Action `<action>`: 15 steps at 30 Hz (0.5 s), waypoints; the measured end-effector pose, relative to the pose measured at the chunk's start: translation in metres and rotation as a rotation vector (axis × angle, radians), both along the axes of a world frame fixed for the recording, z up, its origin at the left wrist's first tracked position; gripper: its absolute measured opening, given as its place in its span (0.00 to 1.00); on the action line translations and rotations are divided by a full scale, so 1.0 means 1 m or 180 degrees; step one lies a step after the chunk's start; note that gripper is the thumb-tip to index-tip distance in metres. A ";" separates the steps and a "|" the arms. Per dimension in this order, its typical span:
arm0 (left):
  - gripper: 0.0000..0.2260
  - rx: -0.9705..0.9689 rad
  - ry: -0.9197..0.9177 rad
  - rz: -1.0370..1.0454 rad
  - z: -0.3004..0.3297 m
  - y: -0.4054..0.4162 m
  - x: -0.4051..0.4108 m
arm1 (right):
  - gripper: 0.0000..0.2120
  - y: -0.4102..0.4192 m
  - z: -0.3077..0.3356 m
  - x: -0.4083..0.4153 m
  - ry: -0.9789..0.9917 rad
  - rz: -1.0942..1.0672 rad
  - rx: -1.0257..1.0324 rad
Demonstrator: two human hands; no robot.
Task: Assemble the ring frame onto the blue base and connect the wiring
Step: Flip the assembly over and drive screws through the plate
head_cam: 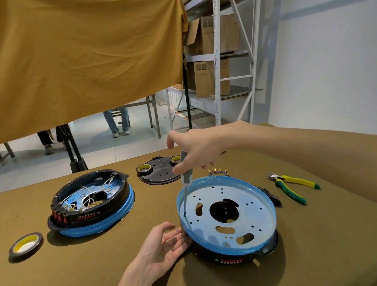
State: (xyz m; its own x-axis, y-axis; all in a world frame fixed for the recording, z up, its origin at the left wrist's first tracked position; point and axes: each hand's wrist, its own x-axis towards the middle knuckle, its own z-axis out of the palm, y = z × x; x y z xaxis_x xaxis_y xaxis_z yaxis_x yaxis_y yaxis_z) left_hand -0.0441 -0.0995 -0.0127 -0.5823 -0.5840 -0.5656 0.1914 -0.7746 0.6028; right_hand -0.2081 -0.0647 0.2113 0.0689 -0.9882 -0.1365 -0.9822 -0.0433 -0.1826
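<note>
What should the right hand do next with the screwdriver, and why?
Probably turn the screwdriver in place to drive the screw. The right hand grips its handle, and its tip already sits upright in a hole near the left rim of the blue base, while the left hand steadies that rim with open fingers. Whether a screw sits under the tip is too small to tell.

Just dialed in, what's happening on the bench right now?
A person is driving a grey-handled screwdriver with the right hand, its tip down in a hole near the rim of the round blue-edged metal base plate. The left hand steadies the plate's edge. A second, already wired black-ringed unit sits to the left.
</note>
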 end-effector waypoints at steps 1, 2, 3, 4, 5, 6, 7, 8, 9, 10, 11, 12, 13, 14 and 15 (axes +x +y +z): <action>0.15 -0.0007 0.0008 -0.0022 0.000 0.000 0.000 | 0.27 0.000 0.002 -0.001 -0.0128 0.0045 0.0059; 0.16 -0.0025 0.0015 -0.0050 0.000 0.000 0.000 | 0.27 0.001 0.004 -0.002 -0.0206 0.0075 0.0043; 0.16 -0.0043 0.0016 -0.0062 0.000 0.000 0.000 | 0.26 0.001 0.004 -0.002 -0.0154 0.0096 -0.0047; 0.15 -0.0057 0.0008 -0.0050 0.000 0.000 0.000 | 0.23 0.000 0.002 -0.002 0.0023 0.0108 -0.0180; 0.15 -0.0067 -0.0005 -0.0029 0.000 0.000 0.000 | 0.23 0.000 0.000 -0.001 0.0271 0.0102 -0.0313; 0.15 -0.0077 -0.0018 -0.0017 0.000 0.000 0.000 | 0.23 0.000 -0.003 0.000 0.0412 0.0092 -0.0357; 0.15 -0.0084 -0.0032 -0.0017 0.000 0.000 0.000 | 0.25 0.000 -0.003 0.000 0.0361 0.0086 -0.0262; 0.15 -0.0086 -0.0041 -0.0025 0.000 0.000 0.000 | 0.26 0.000 -0.002 0.000 0.0179 0.0095 -0.0087; 0.15 -0.0084 -0.0044 -0.0034 0.000 0.000 0.001 | 0.28 0.000 0.001 -0.001 -0.0012 0.0102 0.0068; 0.16 -0.0081 -0.0047 -0.0043 0.000 0.000 0.001 | 0.30 0.000 0.004 -0.002 -0.0145 0.0107 0.0139; 0.16 -0.0081 -0.0053 -0.0047 0.000 0.001 0.001 | 0.28 0.000 0.005 -0.002 -0.0174 0.0111 0.0104; 0.16 -0.0083 -0.0061 -0.0044 0.000 0.001 0.001 | 0.25 -0.001 0.004 -0.002 -0.0104 0.0108 0.0002; 0.16 -0.0088 -0.0065 -0.0038 0.000 0.001 0.001 | 0.21 -0.002 0.000 -0.002 0.0058 0.0106 -0.0147; 0.16 -0.0095 -0.0066 -0.0035 0.000 0.001 0.001 | 0.20 -0.002 -0.003 -0.001 0.0255 0.0102 -0.0285; 0.16 -0.0103 -0.0064 -0.0035 0.000 0.002 0.001 | 0.20 -0.003 -0.004 -0.001 0.0334 0.0101 -0.0320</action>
